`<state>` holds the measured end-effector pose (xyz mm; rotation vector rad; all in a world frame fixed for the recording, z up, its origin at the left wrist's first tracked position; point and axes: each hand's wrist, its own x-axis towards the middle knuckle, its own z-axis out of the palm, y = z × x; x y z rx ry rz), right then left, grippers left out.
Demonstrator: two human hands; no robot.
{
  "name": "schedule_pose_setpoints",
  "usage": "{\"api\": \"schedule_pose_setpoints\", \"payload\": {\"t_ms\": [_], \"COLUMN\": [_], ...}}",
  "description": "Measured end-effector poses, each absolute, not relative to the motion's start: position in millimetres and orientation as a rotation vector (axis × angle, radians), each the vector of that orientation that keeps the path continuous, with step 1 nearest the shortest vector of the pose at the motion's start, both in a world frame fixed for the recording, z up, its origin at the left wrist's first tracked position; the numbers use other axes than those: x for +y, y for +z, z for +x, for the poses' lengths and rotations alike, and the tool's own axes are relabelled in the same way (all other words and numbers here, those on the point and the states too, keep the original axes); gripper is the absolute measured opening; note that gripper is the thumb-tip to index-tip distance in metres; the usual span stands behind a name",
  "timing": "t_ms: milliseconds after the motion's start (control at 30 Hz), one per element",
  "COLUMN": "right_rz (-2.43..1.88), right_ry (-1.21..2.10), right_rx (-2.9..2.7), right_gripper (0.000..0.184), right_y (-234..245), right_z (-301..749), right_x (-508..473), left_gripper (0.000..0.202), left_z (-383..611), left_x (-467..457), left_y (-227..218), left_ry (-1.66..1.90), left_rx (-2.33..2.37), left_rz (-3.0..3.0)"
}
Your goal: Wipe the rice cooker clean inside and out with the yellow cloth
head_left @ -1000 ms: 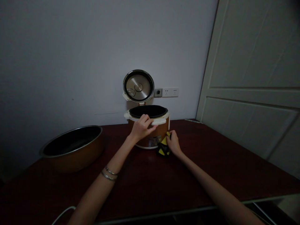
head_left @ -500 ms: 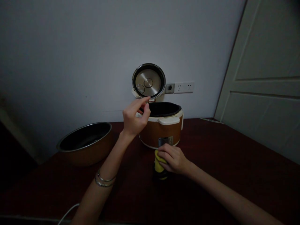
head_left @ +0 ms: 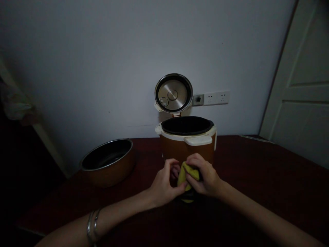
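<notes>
Cloth (head_left: 185, 172), yellow and bunched, sits at the rice cooker's (head_left: 187, 149) 6 o'clock, just above the table (head_left: 257, 178); left hand (head_left: 164, 183) pinches its lower edge, right hand (head_left: 205, 176) clenches its top, seemingly gathering it. Hinged lid (head_left: 173, 92) stands up; wide pan (head_left: 108, 161) lies at 9 o'clock

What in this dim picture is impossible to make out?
Head view: rice cooker front panel, hidden behind left hand, right hand and yellow cloth.
Head view: the cloth's full shape, bunched between both hands.
Head view: the cooker's inside, too dark.
Head view: pale object at the left edge, blurred and shadowed.
</notes>
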<state>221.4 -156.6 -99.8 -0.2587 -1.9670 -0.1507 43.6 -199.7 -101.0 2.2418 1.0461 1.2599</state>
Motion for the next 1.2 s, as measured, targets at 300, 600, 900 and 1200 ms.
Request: {"api": "schedule_pose_setpoints", "payload": {"t_ms": [300,600,900,1200], "right_rz": [-0.279,-0.440,-0.719,-0.728], "right_ry": [-0.224,-0.327,-0.059,0.047], "right_rx": [-2.159,-2.328,-2.508,-2.507], "right_gripper": [0.039,0.031,0.030,0.028], "right_y": [-114.3,-158.0,-177.1,-177.4], "right_z": [225.7,256.5,260.9,257.4], "right_x": [-156.9,-145.2,-147.0,-144.5], "left_gripper": [0.024,0.011,0.019,0.022], "left_z": [19.3,-37.7,-10.3,28.1], "left_x": [-180.2,-67.7,-63.7,-120.9], "left_y": [-119.5,-128.9,-155.2,-167.8], "left_ry": [1.225,1.699,1.593,1.543], "left_rx": [1.212,1.620,1.643,1.572], "left_rz": [1.641,1.312,1.292,1.275]}}
